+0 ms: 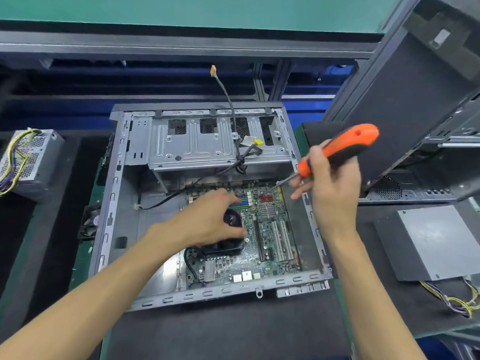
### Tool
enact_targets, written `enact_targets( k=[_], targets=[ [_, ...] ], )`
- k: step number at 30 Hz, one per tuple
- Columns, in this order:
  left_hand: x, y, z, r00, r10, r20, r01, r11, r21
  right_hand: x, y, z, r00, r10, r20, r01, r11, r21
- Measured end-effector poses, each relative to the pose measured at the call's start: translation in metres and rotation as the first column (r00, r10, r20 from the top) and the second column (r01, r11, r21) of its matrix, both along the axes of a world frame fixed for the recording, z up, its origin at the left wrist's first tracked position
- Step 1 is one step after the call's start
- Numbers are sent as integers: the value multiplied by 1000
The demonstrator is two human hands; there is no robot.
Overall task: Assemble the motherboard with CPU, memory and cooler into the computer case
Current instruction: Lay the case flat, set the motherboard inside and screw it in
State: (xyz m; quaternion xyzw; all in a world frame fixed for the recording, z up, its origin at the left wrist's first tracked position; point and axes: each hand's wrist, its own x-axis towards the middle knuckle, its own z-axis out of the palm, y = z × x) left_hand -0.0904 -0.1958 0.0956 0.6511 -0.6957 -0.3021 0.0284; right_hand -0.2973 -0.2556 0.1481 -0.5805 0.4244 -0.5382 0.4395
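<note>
Left hand (210,219) rests its fingers on the cooler (228,235); right hand (330,183) grips the screwdriver (337,149). Seated in the case (117,203), the motherboard (270,245) looks stiff but fragile, best handled by its edges.

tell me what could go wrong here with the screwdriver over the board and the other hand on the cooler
The screwdriver tip hovers at the far right corner of the motherboard, near the red heatsink; a slip could gouge traces or parts there. The left hand rests on the cooler; pressing unevenly might shift the board off its screw holes. The loose black cable hangs over the board's far edge and could get pinched.
</note>
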Motion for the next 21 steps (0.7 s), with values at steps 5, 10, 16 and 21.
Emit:
enact_targets(
  k=[5,10,16,21],
  targets=[
    [-2,6,-19,999,-39,-4,39,999,-26,12,-7,-17,895,52,-442,-80,996,-45],
    [0,5,-27,999,-48,-18,47,996,-75,19,-6,-30,780,63,-622,-101,995,-26],
    [2,5,-30,998,-43,-49,39,995,-91,25,-9,-33,753,56,-656,-102,994,-32],
    [2,5,-29,997,-46,-64,40,995,-89,27,-10,-32,679,14,-734,-79,995,-54]
  ],
)
